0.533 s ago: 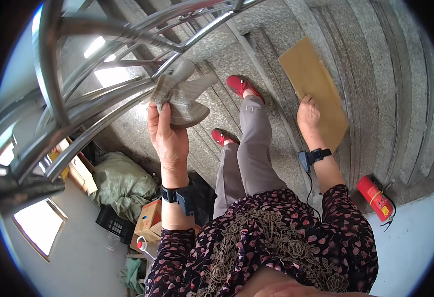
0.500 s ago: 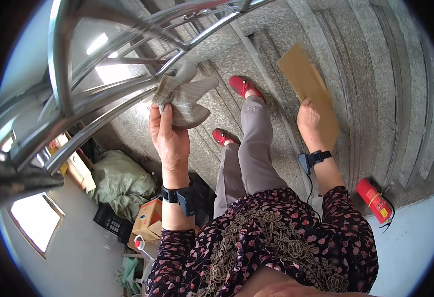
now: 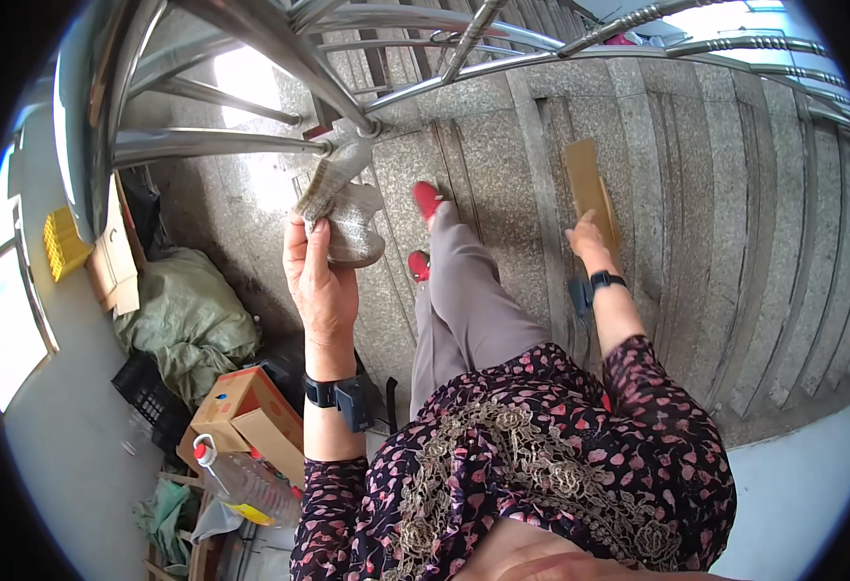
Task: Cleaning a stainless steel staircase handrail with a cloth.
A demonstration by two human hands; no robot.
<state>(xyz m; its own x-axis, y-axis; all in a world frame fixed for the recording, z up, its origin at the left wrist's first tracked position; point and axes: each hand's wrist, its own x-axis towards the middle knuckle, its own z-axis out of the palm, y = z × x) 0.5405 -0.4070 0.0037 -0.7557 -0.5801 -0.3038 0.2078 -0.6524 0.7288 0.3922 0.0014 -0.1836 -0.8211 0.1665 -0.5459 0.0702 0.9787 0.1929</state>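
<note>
Pinched between the thumb and fingers of my left hand (image 3: 323, 290) is a crumpled greyish-beige cloth (image 3: 349, 218), with faint stripes and loose folds spreading to the right. It is close to the metal railing; whether it touches the bars I cannot tell. My right hand (image 3: 591, 242) grips a flat piece of brown cardboard (image 3: 585, 174) by its lower part, over the stone steps on the right. A dark band with a small device sits on each wrist.
Shiny metal railing (image 3: 221, 145) rises at upper left. Stone steps (image 3: 725, 242) descend or climb on the right. At lower left are a green sack (image 3: 197, 315), a black crate (image 3: 158, 395), a cardboard box (image 3: 250, 407) and a clear plastic bottle (image 3: 246, 484). My red shoes (image 3: 427, 200) stand on the floor.
My view has swung and the railing and piled things have shifted. My feet have moved in a step. The cardboard is farther from my body and looks narrower; both hands keep their hold.
</note>
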